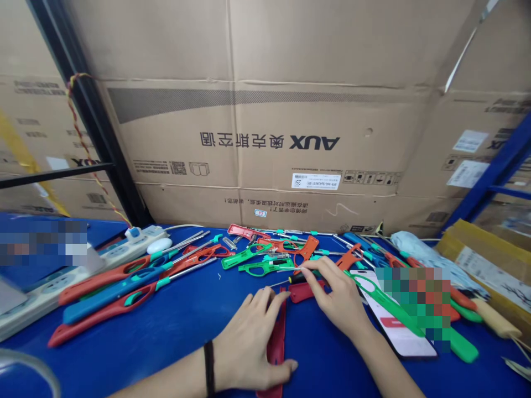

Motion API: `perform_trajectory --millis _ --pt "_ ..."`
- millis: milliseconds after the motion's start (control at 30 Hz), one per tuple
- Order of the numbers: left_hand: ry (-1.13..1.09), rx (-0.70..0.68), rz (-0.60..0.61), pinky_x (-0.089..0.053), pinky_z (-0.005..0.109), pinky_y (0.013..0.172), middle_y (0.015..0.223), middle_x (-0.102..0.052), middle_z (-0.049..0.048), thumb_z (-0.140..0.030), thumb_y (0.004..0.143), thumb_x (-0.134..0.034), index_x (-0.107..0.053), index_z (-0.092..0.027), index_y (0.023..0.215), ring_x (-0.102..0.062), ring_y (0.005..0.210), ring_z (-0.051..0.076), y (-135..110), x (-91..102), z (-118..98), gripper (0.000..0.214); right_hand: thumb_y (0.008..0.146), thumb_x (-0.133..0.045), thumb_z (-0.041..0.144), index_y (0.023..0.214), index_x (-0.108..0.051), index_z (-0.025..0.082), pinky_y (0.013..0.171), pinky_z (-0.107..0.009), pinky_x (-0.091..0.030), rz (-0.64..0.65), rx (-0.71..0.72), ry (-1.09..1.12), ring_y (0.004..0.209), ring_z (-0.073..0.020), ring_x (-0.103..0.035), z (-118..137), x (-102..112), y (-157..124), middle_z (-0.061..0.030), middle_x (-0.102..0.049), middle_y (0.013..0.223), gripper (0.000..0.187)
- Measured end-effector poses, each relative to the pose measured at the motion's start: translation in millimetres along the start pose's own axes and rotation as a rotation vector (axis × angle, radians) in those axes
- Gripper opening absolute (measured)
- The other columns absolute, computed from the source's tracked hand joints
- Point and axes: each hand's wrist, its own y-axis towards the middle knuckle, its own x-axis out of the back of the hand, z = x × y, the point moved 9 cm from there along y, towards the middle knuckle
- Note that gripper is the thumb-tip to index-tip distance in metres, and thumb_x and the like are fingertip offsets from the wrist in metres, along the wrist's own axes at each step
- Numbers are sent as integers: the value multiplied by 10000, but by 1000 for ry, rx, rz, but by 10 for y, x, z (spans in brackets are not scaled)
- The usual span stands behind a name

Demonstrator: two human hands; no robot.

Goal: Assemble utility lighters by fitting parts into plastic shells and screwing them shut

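My left hand [249,342], with a black band at the wrist, lies over a long red lighter casing half [277,337] on the blue table. Its fingers are at the far end and its thumb near the close end, holding the casing down. My right hand [338,293] pinches a thin, whitish tube-like piece [288,270] between thumb and forefinger, above the pile of parts. Below those fingertips is a shorter red casing piece [302,292]. A screwdriver with a yellow handle [290,280] lies just beyond my left fingers, partly hidden. Green lighter casings [265,269] lie behind it.
Several long-nosed lighters [120,298] lie at the left beside a white power strip [53,284]. On the right are a phone [398,326], a green casing [390,307] and a wooden handle [493,318]. A large cardboard box [265,116] stands behind the table [166,354].
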Motion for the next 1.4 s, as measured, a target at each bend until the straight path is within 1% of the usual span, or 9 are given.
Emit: perform_trajectory --millis 100,167,267,400,667,833,1000,1200,1400 --pt "-73 48 72 -372 520 1033 1308 -426 153 -218 625 -649 -265 -176 1386 -419 1232 355 -95 38 178 853 938 -461 299 925 -596 235 728 -231 -461 -1 -5 14 806 -154 -634 -22 -6 -8 -26 -632 880 150" --pt "-145 34 54 -419 422 1019 1331 -404 132 -105 609 -567 -244 -196 1370 -455 1210 290 -181 210 337 832 940 -456 301 921 -602 240 733 -237 -460 23 -11 26 798 -155 -631 -14 -28 -11 -24 -627 869 159" --pt "-183 -11 75 -456 367 970 1239 -488 99 -67 680 -519 -217 -228 1367 -523 1121 231 -320 414 544 767 945 -445 297 922 -601 244 752 -243 -462 117 -25 50 778 -149 -629 29 -108 -21 -17 -623 863 166" --pt "-244 -15 92 -463 368 945 1151 -545 76 -134 792 -545 -185 -246 1377 -558 1043 199 -332 441 683 695 940 -447 270 915 -586 243 734 -234 -466 261 -2 93 767 -139 -627 124 -251 -71 -9 -633 881 144" --pt "-256 -77 -19 -474 383 935 1150 -591 66 -215 831 -606 -339 -242 1329 -577 1054 208 26 234 603 566 930 -447 239 899 -578 251 694 -224 -461 375 23 94 740 -131 -621 225 -424 -154 9 -642 867 135" --pt "-190 -121 -92 -463 359 955 1205 -573 62 -346 816 -656 -427 -246 1277 -552 1105 207 -28 304 590 524 930 -438 257 894 -592 249 696 -223 -473 358 -8 95 745 -138 -640 199 -469 -161 4 -661 856 158" --pt "-47 -164 -106 -465 369 939 1196 -581 61 -472 759 -685 -491 -253 1256 -552 1095 233 -58 394 555 576 923 -438 279 887 -611 246 666 -224 -475 325 -55 103 652 -133 -647 160 -552 -182 10 -671 805 180" --pt "19 -168 -78 -490 330 877 1153 -608 33 -479 802 -635 -519 -276 1248 -586 1025 205 -61 383 565 504 905 -453 256 858 -610 249 544 -207 -415 376 -102 77 561 -113 -596 158 -616 -205 32 -657 752 164" --pt "51 -186 -68 -496 281 829 1099 -634 22 -412 858 -584 -589 -288 1184 -610 958 177 -71 388 585 349 898 -454 256 825 -607 247 513 -210 -372 448 -109 63 506 -110 -554 193 -686 -239 45 -633 671 169"
